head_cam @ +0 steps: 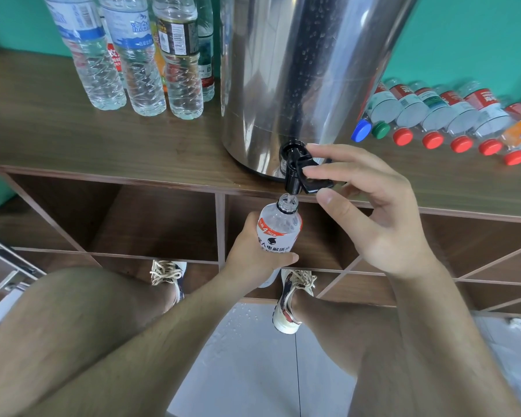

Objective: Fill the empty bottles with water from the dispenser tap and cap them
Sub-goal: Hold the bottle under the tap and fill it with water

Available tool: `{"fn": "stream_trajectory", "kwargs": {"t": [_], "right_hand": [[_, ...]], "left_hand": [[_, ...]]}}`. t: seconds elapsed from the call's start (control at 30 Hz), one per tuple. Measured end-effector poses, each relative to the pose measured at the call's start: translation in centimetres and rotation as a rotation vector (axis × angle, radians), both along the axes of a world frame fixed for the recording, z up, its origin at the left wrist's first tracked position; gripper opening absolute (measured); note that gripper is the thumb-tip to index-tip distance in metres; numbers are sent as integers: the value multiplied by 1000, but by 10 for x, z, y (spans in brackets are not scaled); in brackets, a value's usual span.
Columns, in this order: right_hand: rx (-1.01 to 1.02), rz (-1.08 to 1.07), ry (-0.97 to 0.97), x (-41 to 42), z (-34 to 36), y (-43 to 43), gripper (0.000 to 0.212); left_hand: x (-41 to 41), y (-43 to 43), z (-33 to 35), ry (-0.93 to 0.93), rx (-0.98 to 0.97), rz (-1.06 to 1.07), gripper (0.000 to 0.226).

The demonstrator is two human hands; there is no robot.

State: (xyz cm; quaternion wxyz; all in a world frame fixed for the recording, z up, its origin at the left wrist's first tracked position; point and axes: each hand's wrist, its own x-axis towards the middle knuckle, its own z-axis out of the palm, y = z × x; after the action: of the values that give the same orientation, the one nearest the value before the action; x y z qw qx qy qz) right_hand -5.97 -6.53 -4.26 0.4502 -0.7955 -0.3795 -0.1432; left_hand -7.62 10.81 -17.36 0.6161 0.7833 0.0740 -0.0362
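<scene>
The big silver tank stands on the table. To its left stand tall bottles that look full of water. Their tops are out of sight. To its right lies a row of bottles with caps on. They look empty, so I think many are left to fill. The left grip is wrapped round one open bottle, with its mouth right under the tap. The right grip pinches the tap's handle. This bottle has no cap yet.
</scene>
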Motion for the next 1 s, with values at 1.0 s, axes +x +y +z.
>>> {"fn": "stream_trajectory", "kwargs": {"t": [1.0], "right_hand": [[-15,-5,-7,1,0,-2,21]], "left_hand": [[-1,-3,-4,22,55,10,78]]}}
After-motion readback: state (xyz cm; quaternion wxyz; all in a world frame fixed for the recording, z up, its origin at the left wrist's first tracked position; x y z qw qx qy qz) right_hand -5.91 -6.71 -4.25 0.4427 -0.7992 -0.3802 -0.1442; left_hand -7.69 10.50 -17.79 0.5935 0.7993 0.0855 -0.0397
